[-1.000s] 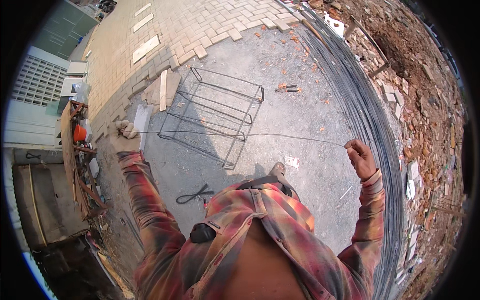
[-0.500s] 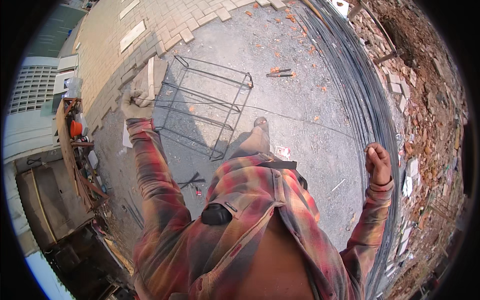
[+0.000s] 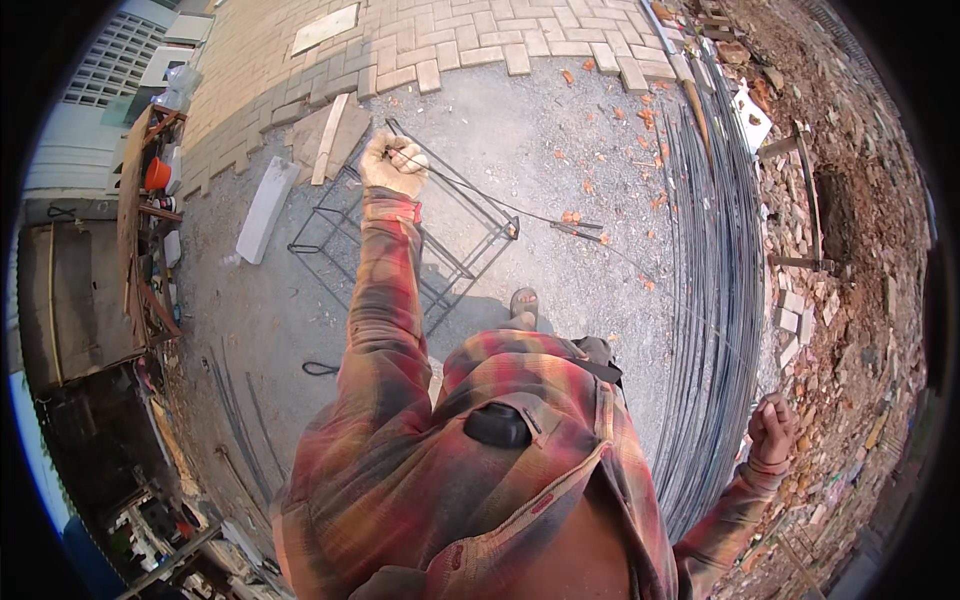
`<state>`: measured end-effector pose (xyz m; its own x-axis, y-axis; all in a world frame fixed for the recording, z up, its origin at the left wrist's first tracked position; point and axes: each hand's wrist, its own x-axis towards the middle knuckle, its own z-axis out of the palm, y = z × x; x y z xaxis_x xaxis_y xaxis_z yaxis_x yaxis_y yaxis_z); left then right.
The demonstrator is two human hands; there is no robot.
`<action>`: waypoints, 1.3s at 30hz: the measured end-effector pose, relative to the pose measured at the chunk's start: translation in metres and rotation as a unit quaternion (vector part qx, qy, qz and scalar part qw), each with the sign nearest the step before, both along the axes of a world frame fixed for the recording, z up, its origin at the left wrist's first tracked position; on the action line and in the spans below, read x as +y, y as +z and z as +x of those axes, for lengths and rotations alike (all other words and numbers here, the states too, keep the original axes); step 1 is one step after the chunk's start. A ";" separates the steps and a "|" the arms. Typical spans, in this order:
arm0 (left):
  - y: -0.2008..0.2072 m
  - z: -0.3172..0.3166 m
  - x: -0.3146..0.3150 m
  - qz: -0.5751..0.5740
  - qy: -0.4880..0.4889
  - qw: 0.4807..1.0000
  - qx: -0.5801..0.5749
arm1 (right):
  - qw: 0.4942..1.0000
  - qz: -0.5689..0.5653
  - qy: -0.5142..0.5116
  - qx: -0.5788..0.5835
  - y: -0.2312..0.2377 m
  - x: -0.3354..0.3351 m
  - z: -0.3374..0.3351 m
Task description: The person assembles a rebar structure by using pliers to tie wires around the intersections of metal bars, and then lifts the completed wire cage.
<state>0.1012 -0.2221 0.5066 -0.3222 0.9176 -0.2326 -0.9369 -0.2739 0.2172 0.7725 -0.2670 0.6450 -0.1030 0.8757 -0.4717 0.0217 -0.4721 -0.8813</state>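
My left hand (image 3: 393, 163), in a pale work glove, is closed around a thin dark wire (image 3: 540, 217) and stretched out ahead of me. The wire runs right and back toward my bare right hand (image 3: 770, 432), whose fingers are pinched together; its far end fades against the steel bars. Below my left hand, a rectangular frame of bent steel bars (image 3: 468, 268) lies on the gravel, partly hidden by my arm. Pincers with dark handles (image 3: 580, 231) rest to the right of the frame.
A long bundle of steel bars (image 3: 705, 300) lies along the right, beside rubble (image 3: 850, 330). Paving blocks (image 3: 480, 50) edge the gravel ahead. At left are a pale slab (image 3: 266, 210), a wooden rack (image 3: 140, 230) and an orange container (image 3: 158, 174). My sandalled foot (image 3: 524, 302) stands near the frame.
My view has turned. My left hand has swung right and forward, over the steel frame, while my right hand has dropped lower and back, out past the bar bundle. Both remain closed.
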 end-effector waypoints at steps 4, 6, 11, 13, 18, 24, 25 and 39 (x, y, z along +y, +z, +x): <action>-0.023 0.097 0.020 -0.162 0.044 0.979 0.111 | 0.796 -0.029 0.504 -0.334 -0.079 0.068 0.022; -0.018 0.147 0.024 -0.216 0.100 0.970 0.055 | 0.809 -0.246 0.498 -0.189 -0.126 0.093 -0.012; -0.039 0.184 0.015 -0.216 0.121 0.968 0.048 | 0.845 -0.237 0.480 0.013 -0.170 0.173 -0.142; -0.052 0.187 0.014 -0.208 0.124 0.969 0.054 | 0.820 -0.205 0.534 0.026 -0.166 0.204 -0.197; -0.047 0.223 0.012 -0.275 0.165 0.947 -0.002 | 0.655 0.232 0.715 -0.073 -0.213 0.246 -0.249; -0.070 0.283 -0.020 -0.469 0.045 0.873 0.126 | 0.635 0.137 0.712 -0.268 -0.256 0.266 -0.221; -0.064 0.293 -0.029 -0.475 0.052 0.872 0.111 | 0.609 0.104 0.703 -0.353 -0.244 0.273 -0.214; -0.099 0.302 -0.127 -0.324 -0.486 0.687 0.433 | 0.641 -0.404 0.569 -0.320 -0.209 0.289 -0.165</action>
